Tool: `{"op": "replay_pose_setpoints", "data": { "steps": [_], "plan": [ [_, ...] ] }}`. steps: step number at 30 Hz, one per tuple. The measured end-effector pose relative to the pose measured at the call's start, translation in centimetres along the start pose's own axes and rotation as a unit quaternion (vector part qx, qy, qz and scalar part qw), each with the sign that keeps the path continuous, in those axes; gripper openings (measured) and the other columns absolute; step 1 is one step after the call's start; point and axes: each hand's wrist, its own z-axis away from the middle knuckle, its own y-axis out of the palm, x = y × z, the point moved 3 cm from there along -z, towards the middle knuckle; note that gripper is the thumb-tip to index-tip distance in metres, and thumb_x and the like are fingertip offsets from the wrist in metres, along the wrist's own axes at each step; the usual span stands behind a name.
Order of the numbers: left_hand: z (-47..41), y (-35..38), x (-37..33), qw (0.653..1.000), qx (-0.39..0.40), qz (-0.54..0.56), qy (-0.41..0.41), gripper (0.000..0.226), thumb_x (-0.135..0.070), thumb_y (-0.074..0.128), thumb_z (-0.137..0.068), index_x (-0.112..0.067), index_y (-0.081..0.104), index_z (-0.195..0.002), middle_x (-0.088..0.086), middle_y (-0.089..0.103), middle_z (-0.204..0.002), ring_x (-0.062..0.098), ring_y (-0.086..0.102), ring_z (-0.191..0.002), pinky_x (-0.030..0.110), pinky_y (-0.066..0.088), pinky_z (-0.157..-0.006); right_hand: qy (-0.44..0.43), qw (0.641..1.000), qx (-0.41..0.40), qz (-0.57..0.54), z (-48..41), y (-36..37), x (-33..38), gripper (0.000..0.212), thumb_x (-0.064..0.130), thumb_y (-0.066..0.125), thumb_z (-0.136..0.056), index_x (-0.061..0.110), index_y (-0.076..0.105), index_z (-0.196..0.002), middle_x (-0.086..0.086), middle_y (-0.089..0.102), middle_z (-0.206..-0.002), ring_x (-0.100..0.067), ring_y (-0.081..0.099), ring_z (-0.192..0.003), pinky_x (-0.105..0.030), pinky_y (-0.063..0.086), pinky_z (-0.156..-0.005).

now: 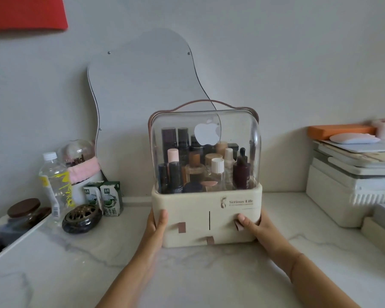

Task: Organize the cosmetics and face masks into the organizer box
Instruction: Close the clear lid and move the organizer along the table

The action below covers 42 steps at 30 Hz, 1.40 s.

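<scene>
A cream organizer box (pixel 193 210) with a clear domed lid (pixel 249 138) and a pink handle (pixel 200 103) stands upright on the marble counter, lid shut. Several cosmetic bottles (pixel 196 165) stand packed inside the top compartment. Its drawers with brown pull tabs (pixel 182 227) are shut. My left hand (pixel 157 225) grips the box's lower left side, thumb on the front. On the lower right side my right hand (pixel 252 225) holds the box, its thumb by a pull tab. No face masks are in view.
At the left stand a water bottle (pixel 53 185), two small milk cartons (pixel 111 196), a dark round incense burner (pixel 81 218), a white tray (pixel 16 238) with dark jars and a snow globe (pixel 78 154). A wavy mirror (pixel 142 96) leans on the wall. Stacked boxes and a mouse (pixel 351 138) sit right.
</scene>
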Motion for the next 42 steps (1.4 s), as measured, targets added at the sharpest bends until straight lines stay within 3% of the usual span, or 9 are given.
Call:
{"op": "replay_pose_setpoints", "data": {
  "steps": [4,8,17,20,23,26,29,38,42],
  "plan": [
    [0.3,0.3,0.0,1.0,-0.007,0.002,0.003,0.079,-0.081,0.055,-0.064,-0.037,0.046,-0.129,-0.018,0.065,-0.118,-0.006,0.059,-0.107,0.018,0.044,-0.081,0.0,1.0,-0.008,0.001,0.0,-0.1,-0.2,0.07,0.049,0.075,-0.066,0.021,0.05,-0.124,0.0,0.069,-0.113,-0.017,0.062,-0.109,-0.036,0.049,-0.095],
    [0.9,1.4,0.2,1.0,0.003,-0.001,0.009,0.072,-0.076,0.052,-0.071,-0.036,0.044,-0.131,-0.016,0.064,-0.121,-0.008,0.059,-0.106,0.018,0.043,-0.084,0.0,1.0,-0.003,-0.001,0.1,-1.2,-0.3,0.062,0.042,0.072,-0.073,0.018,0.05,-0.125,-0.003,0.068,-0.116,-0.02,0.061,-0.111,-0.039,0.048,-0.097],
    [1.5,8.4,1.3,0.994,0.101,-0.012,0.029,0.065,-0.059,0.051,-0.078,-0.037,0.035,-0.137,-0.014,0.058,-0.131,-0.009,0.057,-0.11,0.009,0.048,-0.079,-0.017,1.0,-0.015,0.016,2.1,-8.6,0.0,0.037,0.036,0.064,-0.079,0.004,0.059,-0.097,-0.02,0.063,-0.086,-0.024,0.062,-0.089,-0.037,0.048,-0.09],
    [1.6,11.8,1.5,0.989,0.147,0.004,0.018,0.063,-0.049,0.053,-0.082,-0.041,0.028,-0.14,-0.013,0.053,-0.133,-0.01,0.06,-0.104,0.013,0.053,-0.07,-0.019,0.996,-0.089,-0.009,2.7,-11.6,-0.1,0.033,0.035,0.068,-0.074,0.015,0.064,-0.1,-0.017,0.067,-0.091,-0.018,0.062,-0.089,-0.032,0.051,-0.086],
    [0.6,14.4,1.5,0.988,0.141,-0.04,0.037,0.062,-0.039,0.049,-0.092,-0.039,0.018,-0.145,-0.018,0.05,-0.131,-0.015,0.055,-0.103,0.003,0.044,-0.075,-0.017,0.989,-0.144,-0.01,3.1,-13.4,-0.1,0.036,0.032,0.065,-0.077,0.019,0.062,-0.11,-0.011,0.069,-0.106,-0.018,0.063,-0.096,-0.035,0.049,-0.089],
    [-0.7,16.3,1.7,0.987,0.144,-0.057,0.044,0.058,-0.027,0.048,-0.096,-0.028,0.02,-0.147,-0.008,0.052,-0.135,-0.004,0.053,-0.109,0.005,0.041,-0.084,-0.011,0.98,-0.198,-0.007,3.2,-14.7,-0.4,0.032,0.024,0.061,-0.086,0.016,0.059,-0.117,-0.009,0.067,-0.113,-0.023,0.061,-0.106,-0.038,0.047,-0.094],
    [-1.6,17.7,1.9,0.987,0.146,-0.054,0.041,0.052,-0.026,0.051,-0.095,-0.032,0.03,-0.142,-0.01,0.057,-0.129,-0.007,0.056,-0.105,0.008,0.043,-0.082,0.024,0.968,-0.251,-0.003,2.8,-15.6,-1.0,0.033,0.026,0.061,-0.088,0.011,0.059,-0.117,-0.01,0.066,-0.112,-0.027,0.06,-0.106,-0.045,0.045,-0.1],
    [-4.1,19.7,2.8,0.988,0.134,-0.069,0.021,0.05,-0.034,0.051,-0.093,-0.031,0.034,-0.14,-0.012,0.058,-0.128,-0.005,0.054,-0.108,0.013,0.042,-0.087,0.046,0.922,-0.382,-0.034,1.2,-16.2,-1.5,0.039,0.031,0.067,-0.084,0.006,0.063,-0.113,-0.009,0.068,-0.109,-0.019,0.061,-0.095,-0.028,0.046,-0.078],
    [-4.7,20.3,3.1,0.989,0.121,-0.081,0.035,0.051,-0.035,0.049,-0.094,-0.027,0.034,-0.142,-0.007,0.057,-0.131,0.008,0.054,-0.114,0.025,0.039,-0.094,0.071,0.864,-0.493,-0.078,0.7,-15.3,-2.4,0.063,0.039,0.074,-0.076,0.005,0.055,-0.125,-0.008,0.063,-0.119,-0.023,0.059,-0.108,-0.031,0.045,-0.092]
  ]
}}
